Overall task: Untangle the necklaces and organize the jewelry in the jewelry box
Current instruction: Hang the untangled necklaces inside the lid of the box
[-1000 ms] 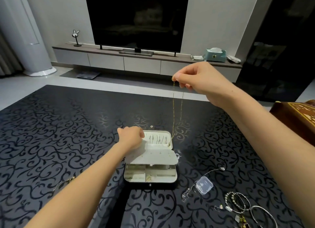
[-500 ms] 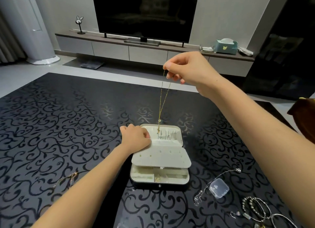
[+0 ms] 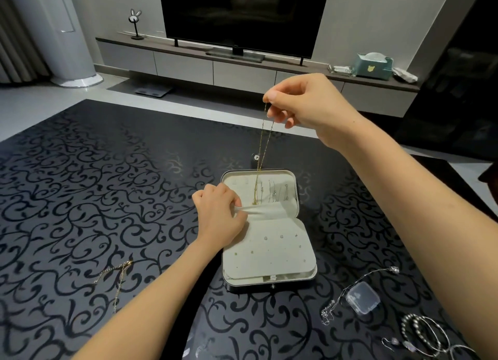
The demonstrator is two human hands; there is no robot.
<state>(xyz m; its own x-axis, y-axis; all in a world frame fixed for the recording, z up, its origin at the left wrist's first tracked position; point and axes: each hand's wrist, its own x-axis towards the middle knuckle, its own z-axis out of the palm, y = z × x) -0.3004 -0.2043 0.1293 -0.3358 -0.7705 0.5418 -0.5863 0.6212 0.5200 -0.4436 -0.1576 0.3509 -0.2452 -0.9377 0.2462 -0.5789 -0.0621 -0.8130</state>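
Beneath the right hand's (image 3: 310, 103) pinching fingers (image 3: 272, 97), the gold necklace (image 3: 262, 149) hangs straight, likely to feed into the lid pocket (image 3: 266, 211) of the jewelry box (image 3: 269, 288). Fingers of the left hand (image 3: 218, 211) grip that pocket's edge, stretching it open.

A dim living room, as we look across it.
We see a dark television (image 3: 242, 14) on a long grey console (image 3: 183, 63) against a pale wall, with a rabbit figure (image 3: 134, 22) at the left end and a teal tissue box (image 3: 373, 66) at the right. A white column unit (image 3: 54, 36) stands beside curtains (image 3: 10, 36). A black scroll-patterned table (image 3: 80, 198) fills the foreground.
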